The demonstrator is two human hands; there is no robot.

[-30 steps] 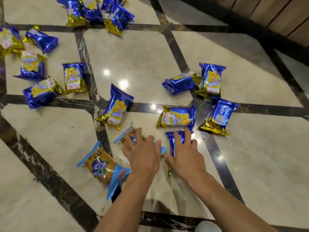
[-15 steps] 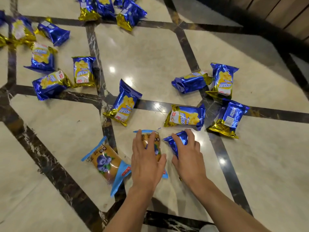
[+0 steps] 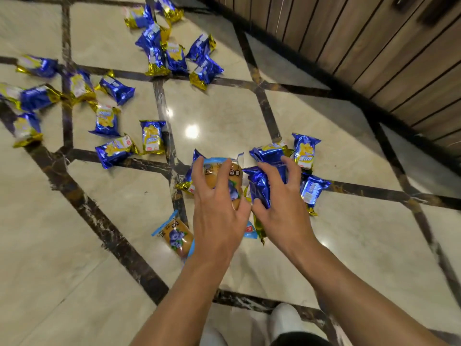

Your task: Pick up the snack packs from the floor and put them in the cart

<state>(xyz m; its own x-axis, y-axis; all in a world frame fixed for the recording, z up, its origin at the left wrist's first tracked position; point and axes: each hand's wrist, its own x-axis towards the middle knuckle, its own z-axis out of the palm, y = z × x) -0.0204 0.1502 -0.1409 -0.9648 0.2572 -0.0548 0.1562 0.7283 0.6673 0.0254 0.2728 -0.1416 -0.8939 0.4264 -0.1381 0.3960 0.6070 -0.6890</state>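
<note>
Pickup step: left hand [image 3: 219, 211] clasping 1 bun pack [image 3: 224, 181], right hand [image 3: 279, 208] clasping 1 blue pack [image 3: 259, 188]. Next: carrying both to unseen cart.

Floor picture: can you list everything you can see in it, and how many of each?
blue-and-gold snack packs: about twenty (far ones blurred), shiny blue with gold ends, scattered over the floor, mostly left and top.
blueberry cake packs: two, light blue and clear wrappers, one on the floor by the left wrist, one held.
floor: one, cream tiles with dark stripes.
wood wall: one, brown slats, top right.
shoe: one seen clearly, white, bottom edge.
cart: none in view.
left hand: one, gripping the held blueberry pack.
right hand: one, gripping the held blue pack.
</note>
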